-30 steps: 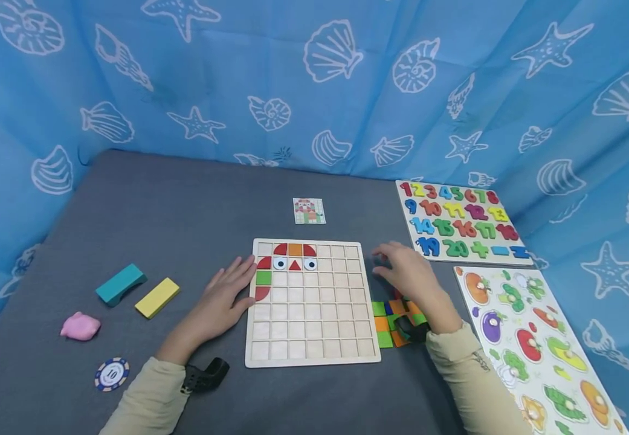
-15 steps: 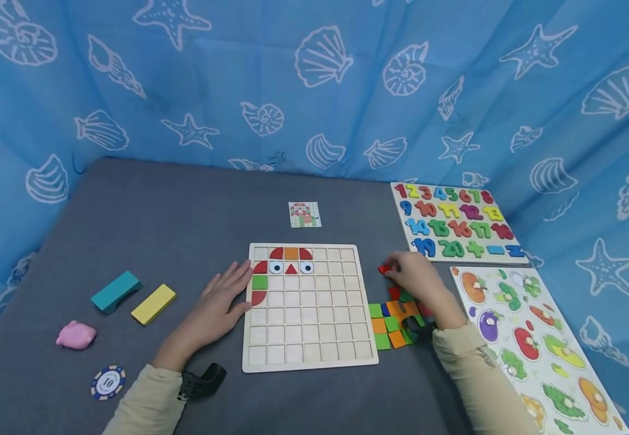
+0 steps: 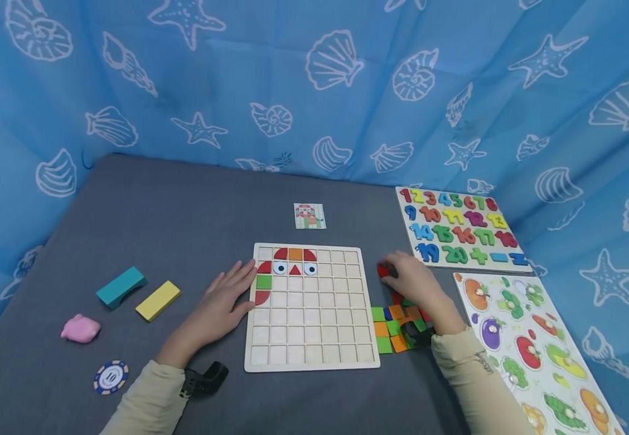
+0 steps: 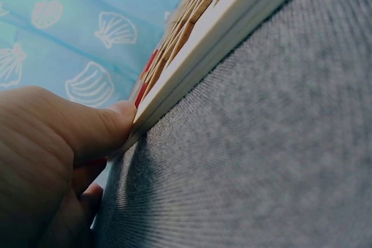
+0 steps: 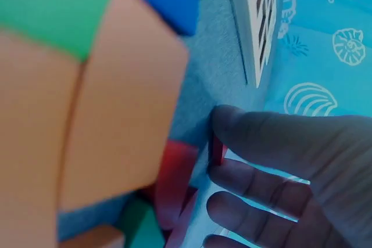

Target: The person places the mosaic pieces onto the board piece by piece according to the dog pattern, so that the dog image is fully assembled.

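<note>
The wooden grid board [image 3: 313, 333] lies on the grey cloth, with red, orange and green tiles and two eye tiles in its upper left cells. Fairly straight fingers of my left hand [image 3: 219, 317] rest along the board's left edge; in the left wrist view the thumb touches its side [image 4: 174, 82]. Right of the board, my right hand [image 3: 414, 281] pinches a small red tile [image 5: 219, 150] between thumb and forefinger, low over the cloth. Loose green, orange, blue and red tiles [image 3: 382, 329] lie below that hand, partly hidden by the wrist.
A small picture card [image 3: 309, 215] lies behind the board. At the right are a number puzzle [image 3: 458, 226] and a vegetable puzzle [image 3: 510, 329]. Leftward lie a teal block [image 3: 121, 287], a yellow block [image 3: 158, 300], a pink pig [image 3: 81, 329] and a poker chip [image 3: 110, 377].
My right hand has come down slightly beside the board and taken a red tile between thumb and forefinger. The left hand has stayed on the board's edge.
</note>
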A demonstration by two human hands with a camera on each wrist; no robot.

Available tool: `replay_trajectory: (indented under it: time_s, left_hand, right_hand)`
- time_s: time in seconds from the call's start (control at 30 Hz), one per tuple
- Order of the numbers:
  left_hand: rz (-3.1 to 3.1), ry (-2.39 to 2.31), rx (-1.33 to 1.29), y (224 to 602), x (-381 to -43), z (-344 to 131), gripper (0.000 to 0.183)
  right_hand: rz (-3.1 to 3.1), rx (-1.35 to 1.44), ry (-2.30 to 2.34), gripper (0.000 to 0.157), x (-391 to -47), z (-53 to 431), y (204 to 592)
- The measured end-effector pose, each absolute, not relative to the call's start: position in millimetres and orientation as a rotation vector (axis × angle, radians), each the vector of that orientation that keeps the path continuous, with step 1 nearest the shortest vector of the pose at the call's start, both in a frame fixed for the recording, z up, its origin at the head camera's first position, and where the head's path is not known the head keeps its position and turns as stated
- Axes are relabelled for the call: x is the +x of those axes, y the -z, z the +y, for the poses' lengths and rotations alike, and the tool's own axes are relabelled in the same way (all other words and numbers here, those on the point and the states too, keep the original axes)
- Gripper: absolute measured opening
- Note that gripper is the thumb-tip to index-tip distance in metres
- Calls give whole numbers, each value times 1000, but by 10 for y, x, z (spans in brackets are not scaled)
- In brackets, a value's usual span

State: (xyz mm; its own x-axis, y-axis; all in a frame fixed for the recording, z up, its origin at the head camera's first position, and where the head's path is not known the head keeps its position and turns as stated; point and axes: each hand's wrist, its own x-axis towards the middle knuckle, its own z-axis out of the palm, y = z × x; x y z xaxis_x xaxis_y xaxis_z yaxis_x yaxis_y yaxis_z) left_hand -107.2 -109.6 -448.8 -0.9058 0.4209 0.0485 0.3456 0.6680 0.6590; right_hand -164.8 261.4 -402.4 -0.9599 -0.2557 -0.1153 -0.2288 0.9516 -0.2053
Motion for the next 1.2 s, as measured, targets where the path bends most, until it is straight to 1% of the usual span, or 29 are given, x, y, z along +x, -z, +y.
replay_trajectory:
  time_s: [0.13,0.23,0.47,0.63,0.73,0.93,1.07,1.13,1.2]
  left_hand:
    - [2768,-1058,633,4483,-1077,-1093,63]
    - [2772,-1055,634,4492,-1084,-1095,63]
    - [2799,-1056,649,4516,-1095,-1103,63]
    - [2780,-1040,638,4492,-1092,-1101,62]
    - [2775,-1039,639,4471,-1092,-1101,62]
    - [2773,-1043,631,4461,-1095,-1113,61]
    - [2774,-1052,634,4460,-1094,-1113,60]
    - [2772,-1057,635,4453,-1093,-1110,60]
    - [2771,-1059,635,4448,-1092,-1108,60]
  right_hand:
    - [3003,-424,290,35,-1644,2536,4014]
    - [3021,-500,329,33,-1630,2378,3971]
    - [2939,-791,412,35,-1577,1680,3832]
    - [2869,-946,393,29,-1541,1248,3842]
    - [2868,-965,347,26,-1546,1069,3889]
    - [2904,-907,285,26,-1593,849,3971]
    - [2935,-874,213,28,-1595,802,3991]
    - [2944,-867,196,26,-1589,810,3990]
    - [2944,-873,207,21,-1580,829,3987]
